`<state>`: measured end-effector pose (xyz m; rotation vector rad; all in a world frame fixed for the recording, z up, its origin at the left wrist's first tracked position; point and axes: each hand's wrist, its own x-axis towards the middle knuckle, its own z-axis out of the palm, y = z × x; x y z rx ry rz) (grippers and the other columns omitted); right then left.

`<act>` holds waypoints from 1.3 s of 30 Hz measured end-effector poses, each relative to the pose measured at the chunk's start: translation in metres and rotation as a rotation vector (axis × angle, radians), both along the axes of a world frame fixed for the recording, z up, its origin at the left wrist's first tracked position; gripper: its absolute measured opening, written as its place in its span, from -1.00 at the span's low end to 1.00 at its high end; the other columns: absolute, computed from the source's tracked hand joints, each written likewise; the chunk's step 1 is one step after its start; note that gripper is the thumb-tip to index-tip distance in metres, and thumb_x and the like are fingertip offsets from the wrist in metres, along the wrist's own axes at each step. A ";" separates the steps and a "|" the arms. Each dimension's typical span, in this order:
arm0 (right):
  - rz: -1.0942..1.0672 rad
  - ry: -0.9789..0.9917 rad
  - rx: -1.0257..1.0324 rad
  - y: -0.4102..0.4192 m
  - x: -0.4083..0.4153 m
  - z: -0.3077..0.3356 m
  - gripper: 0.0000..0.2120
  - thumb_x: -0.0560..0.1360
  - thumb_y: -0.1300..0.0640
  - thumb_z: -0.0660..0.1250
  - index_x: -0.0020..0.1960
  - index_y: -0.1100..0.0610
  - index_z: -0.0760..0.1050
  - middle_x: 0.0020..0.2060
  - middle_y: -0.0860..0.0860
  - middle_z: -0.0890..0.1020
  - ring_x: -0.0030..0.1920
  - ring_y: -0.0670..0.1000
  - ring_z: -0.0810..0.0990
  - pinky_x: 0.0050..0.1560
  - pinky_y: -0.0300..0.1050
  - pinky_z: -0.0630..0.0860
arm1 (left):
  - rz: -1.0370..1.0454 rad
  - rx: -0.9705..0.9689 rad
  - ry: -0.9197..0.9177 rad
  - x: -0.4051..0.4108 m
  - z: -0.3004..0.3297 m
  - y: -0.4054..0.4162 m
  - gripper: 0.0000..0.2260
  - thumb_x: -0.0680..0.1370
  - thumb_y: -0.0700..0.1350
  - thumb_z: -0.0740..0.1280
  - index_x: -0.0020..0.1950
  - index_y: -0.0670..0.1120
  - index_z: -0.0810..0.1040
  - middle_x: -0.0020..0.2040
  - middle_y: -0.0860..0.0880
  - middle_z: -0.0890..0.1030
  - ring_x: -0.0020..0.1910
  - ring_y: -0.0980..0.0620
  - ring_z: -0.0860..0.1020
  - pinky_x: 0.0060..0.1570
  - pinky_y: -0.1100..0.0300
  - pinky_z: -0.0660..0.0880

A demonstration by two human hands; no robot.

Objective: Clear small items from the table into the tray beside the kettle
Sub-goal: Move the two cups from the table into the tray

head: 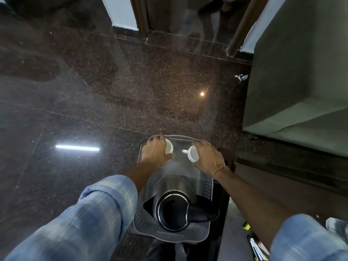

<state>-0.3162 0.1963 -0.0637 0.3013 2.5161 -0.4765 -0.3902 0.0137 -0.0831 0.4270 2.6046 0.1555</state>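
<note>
A grey perforated tray (207,187) lies below me, low in the middle of the view. A steel kettle (176,202) with a black lid and handle stands on its near half. My left hand (155,152) grips a white cup (169,146) over the tray's far left part. My right hand (208,158) grips a second white cup (193,153) with a small handle, over the far right part. Both cups are tipped on their sides. I cannot tell whether they touch the tray.
Dark speckled polished floor (113,81) surrounds the tray. A grey-green upholstered seat (301,81) fills the right side. A white paper scrap (241,77) lies on the floor beside it. Small items, partly hidden (254,245), sit at the bottom right. A doorway is at the top.
</note>
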 end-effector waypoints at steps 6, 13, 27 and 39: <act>-0.009 -0.003 0.046 -0.006 -0.005 -0.012 -0.41 0.39 0.14 0.42 0.38 0.02 0.33 0.25 0.10 0.43 0.28 0.20 0.45 0.15 0.07 0.55 | -0.039 -0.030 -0.020 0.002 -0.007 0.002 -0.38 0.45 0.15 0.43 0.35 -0.18 0.35 0.28 -0.18 0.49 0.26 -0.17 0.50 0.17 0.01 0.48; 0.001 -0.010 0.069 -0.009 -0.003 -0.021 -0.40 0.40 0.17 0.39 0.40 0.02 0.29 0.28 0.09 0.41 0.30 0.23 0.43 0.14 0.10 0.56 | -0.073 -0.074 -0.004 0.006 -0.007 0.003 -0.39 0.46 0.13 0.42 0.33 -0.21 0.33 0.25 -0.20 0.50 0.25 -0.18 0.50 0.21 0.02 0.49; -0.027 0.073 0.126 -0.017 0.010 -0.008 -0.35 0.38 0.18 0.41 0.40 0.09 0.22 0.29 0.11 0.35 0.27 0.22 0.42 0.05 0.10 0.56 | -0.110 -0.097 0.045 0.016 0.004 -0.004 -0.33 0.47 0.18 0.39 0.37 -0.26 0.31 0.26 -0.20 0.48 0.23 -0.13 0.51 0.19 0.08 0.48; -0.209 0.207 0.164 0.015 0.035 0.088 -0.39 0.42 0.04 0.38 0.40 0.07 0.25 0.28 0.11 0.36 0.24 0.21 0.44 0.10 0.12 0.52 | -0.207 -0.019 0.189 0.008 0.097 0.022 -0.35 0.37 0.29 0.43 0.26 -0.12 0.42 0.18 -0.12 0.51 0.18 -0.16 0.50 -0.01 -0.07 0.53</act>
